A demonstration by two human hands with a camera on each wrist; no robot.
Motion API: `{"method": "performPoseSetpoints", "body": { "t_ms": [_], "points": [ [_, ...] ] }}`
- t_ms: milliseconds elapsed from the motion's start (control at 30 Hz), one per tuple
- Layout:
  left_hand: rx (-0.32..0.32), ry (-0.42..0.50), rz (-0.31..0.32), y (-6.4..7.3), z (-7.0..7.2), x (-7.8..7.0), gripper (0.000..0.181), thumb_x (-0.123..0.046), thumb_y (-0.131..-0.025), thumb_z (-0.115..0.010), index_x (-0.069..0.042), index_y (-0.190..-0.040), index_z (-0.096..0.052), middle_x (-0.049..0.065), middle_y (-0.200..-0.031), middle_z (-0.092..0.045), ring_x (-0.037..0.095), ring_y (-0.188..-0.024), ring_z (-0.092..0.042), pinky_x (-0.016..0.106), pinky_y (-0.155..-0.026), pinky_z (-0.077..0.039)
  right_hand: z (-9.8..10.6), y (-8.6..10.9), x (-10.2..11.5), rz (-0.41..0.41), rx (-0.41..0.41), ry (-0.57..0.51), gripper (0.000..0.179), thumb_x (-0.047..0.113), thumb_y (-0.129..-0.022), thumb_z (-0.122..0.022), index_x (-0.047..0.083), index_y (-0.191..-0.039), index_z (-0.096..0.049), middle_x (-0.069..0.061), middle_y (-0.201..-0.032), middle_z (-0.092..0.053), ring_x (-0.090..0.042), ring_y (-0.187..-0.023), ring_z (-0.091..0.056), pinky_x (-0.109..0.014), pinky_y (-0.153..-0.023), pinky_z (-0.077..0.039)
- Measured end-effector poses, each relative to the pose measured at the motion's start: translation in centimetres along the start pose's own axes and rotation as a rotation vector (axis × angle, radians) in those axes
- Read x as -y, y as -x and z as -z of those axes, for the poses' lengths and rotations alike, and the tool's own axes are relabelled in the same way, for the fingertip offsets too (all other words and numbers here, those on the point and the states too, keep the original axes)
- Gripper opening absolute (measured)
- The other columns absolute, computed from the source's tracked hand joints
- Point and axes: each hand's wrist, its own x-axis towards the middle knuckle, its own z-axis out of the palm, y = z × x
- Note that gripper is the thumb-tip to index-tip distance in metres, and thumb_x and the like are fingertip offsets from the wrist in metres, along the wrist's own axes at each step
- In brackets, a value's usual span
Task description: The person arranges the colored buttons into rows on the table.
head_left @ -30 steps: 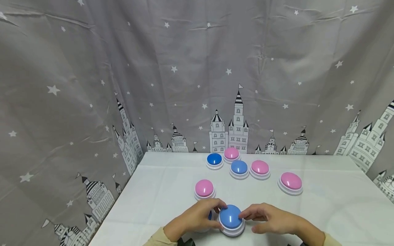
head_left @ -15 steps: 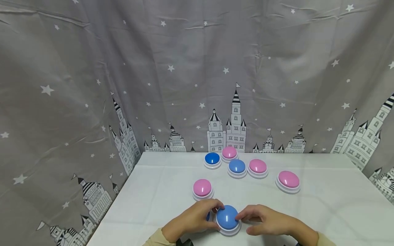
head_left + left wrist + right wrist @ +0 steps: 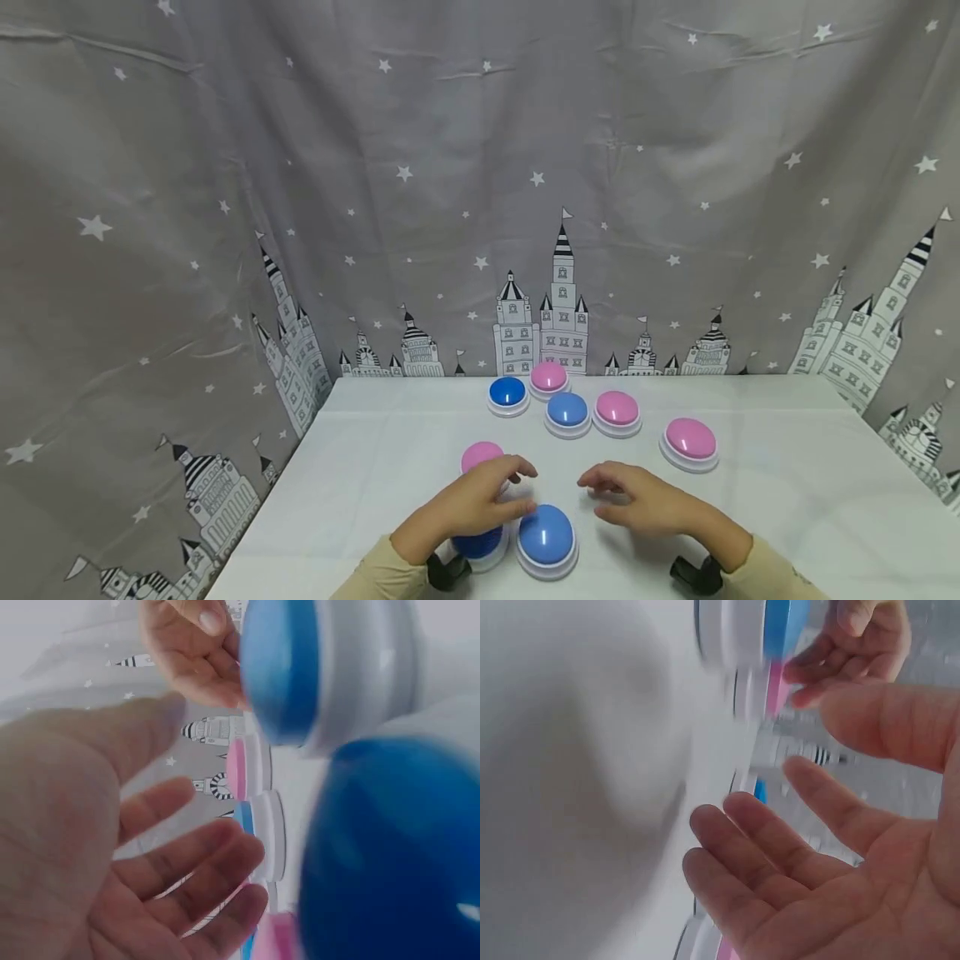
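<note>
A light blue dome button (image 3: 546, 535) on a white round base stands near the front of the table, right beside a dark blue button (image 3: 478, 546). My left hand (image 3: 480, 502) hovers over the dark blue one, partly covering it, fingers loosely bent and holding nothing. Its fingers overlap a pink button (image 3: 482, 454) just behind. To the right of the light blue button, my right hand (image 3: 647, 502) hangs above the white cloth, also holding nothing. In the left wrist view, the dark blue dome (image 3: 382, 862) looms close; the right wrist view has relaxed fingers (image 3: 772, 832).
At the back stand another dark blue button (image 3: 507, 392), another light blue one (image 3: 567, 409) and two pink ones (image 3: 549, 377). A further pink button (image 3: 691, 439) sits to the right. A grey castle-print curtain (image 3: 420, 250) hangs behind the table.
Both hands have come off the light blue button and moved up and apart from it. The button stays beside the dark blue one, now more exposed. The head view has shifted slightly.
</note>
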Motion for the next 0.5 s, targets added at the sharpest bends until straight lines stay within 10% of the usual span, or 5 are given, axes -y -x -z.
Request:
{"method": "performPoseSetpoints", "body": {
  "t_ms": [500],
  "points": [
    [-0.156, 0.066, 0.153, -10.0, -0.7, 2.8, 0.045, -0.024, -0.082, -0.068, -0.009, -0.121, -0.051, 0.011, -0.119, -0.056, 0.024, -0.096, -0.059, 0.034, -0.078, -0.05, 1.8, -5.1, -3.9, -0.154, -0.259, -0.056, 0.052, 0.012, -0.083, -0.065, 0.003, -0.13, -0.043, -0.016, -0.109, -0.057, -0.024, -0.092, -0.058, -0.039, -0.081, -0.048]
  ]
}}
